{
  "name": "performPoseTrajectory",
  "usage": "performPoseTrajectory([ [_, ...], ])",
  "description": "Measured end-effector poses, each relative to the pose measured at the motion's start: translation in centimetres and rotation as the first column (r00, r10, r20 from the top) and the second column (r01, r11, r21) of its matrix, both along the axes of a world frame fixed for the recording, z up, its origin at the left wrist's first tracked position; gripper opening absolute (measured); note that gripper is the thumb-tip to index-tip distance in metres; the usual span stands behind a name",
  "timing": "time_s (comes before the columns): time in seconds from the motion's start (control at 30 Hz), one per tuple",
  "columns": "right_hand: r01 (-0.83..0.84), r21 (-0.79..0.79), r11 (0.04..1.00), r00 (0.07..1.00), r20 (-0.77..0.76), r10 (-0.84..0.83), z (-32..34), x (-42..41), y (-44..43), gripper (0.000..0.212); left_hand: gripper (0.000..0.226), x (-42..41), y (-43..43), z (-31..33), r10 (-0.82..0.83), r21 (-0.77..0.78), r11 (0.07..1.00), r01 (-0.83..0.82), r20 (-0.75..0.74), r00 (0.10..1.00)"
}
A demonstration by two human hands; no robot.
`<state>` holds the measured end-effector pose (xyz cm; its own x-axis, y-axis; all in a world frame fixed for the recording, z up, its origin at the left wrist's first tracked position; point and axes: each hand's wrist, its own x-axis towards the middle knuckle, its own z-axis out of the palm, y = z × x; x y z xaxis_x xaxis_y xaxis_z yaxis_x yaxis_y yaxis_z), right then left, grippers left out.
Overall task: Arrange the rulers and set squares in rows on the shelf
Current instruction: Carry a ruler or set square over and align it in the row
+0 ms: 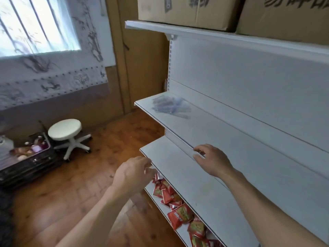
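A loose pile of clear, bluish plastic rulers and set squares (pixel 170 106) lies near the left end of the upper white shelf (pixel 222 129). My right hand (pixel 211 160) hovers at the front edge of that shelf, fingers loosely curled, holding nothing. My left hand (pixel 132 172) hangs lower, beside the left front corner of the middle shelf (pixel 181 173), fingers loosely curled and empty. Both hands are well to the right of and below the pile.
Red snack packets (pixel 179 214) fill the bottom shelf. Cardboard boxes (pixel 195 9) stand on the top shelf. A white stool (pixel 65 130) and an open dark case (pixel 26 157) stand on the wooden floor to the left, under a curtained window.
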<state>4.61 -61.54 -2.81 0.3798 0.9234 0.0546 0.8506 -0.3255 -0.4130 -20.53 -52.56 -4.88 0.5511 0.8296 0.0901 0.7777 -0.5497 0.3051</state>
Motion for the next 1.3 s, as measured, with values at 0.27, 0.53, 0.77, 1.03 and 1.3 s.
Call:
performPoseTrajectory([
  [0.27, -0.02, -0.043, 0.999, 1.0, -0.011, 0.02, -0.6, -1.4, 8.1, 0.032, 0.041, -1.6, 7.0, -0.2, 0.039, -0.053, 0.998, -0.035, 0.068, 0.997],
  [0.53, -0.009, 0.029, 1.0, 0.997, -0.07, 0.011, -3.4, -0.2, 21.0, 0.034, 0.04, 1.5, 18.7, -0.4, 0.036, -0.038, 0.999, -0.033, 0.083, 0.996],
  [0.77, 0.077, 0.083, 0.994, 0.995, -0.075, -0.071, -4.2, 4.9, 33.2, 0.04, 0.039, 6.1, 29.9, -0.5, 0.014, -0.046, 0.999, -0.011, 0.057, 0.998],
  [1.03, 0.132, -0.028, 0.991, 0.991, -0.036, -0.133, -5.0, 7.8, 41.1, 0.059, 0.038, 11.7, 38.5, 0.5, -0.113, -0.052, 0.992, 0.116, 0.068, 0.991],
  [1.3, 0.201, -0.204, 0.958, 0.974, 0.143, -0.174, -5.0, 8.5, 43.8, 0.066, 0.04, 16.8, 44.4, 0.6, -0.333, -0.073, 0.94, 0.334, 0.027, 0.942],
])
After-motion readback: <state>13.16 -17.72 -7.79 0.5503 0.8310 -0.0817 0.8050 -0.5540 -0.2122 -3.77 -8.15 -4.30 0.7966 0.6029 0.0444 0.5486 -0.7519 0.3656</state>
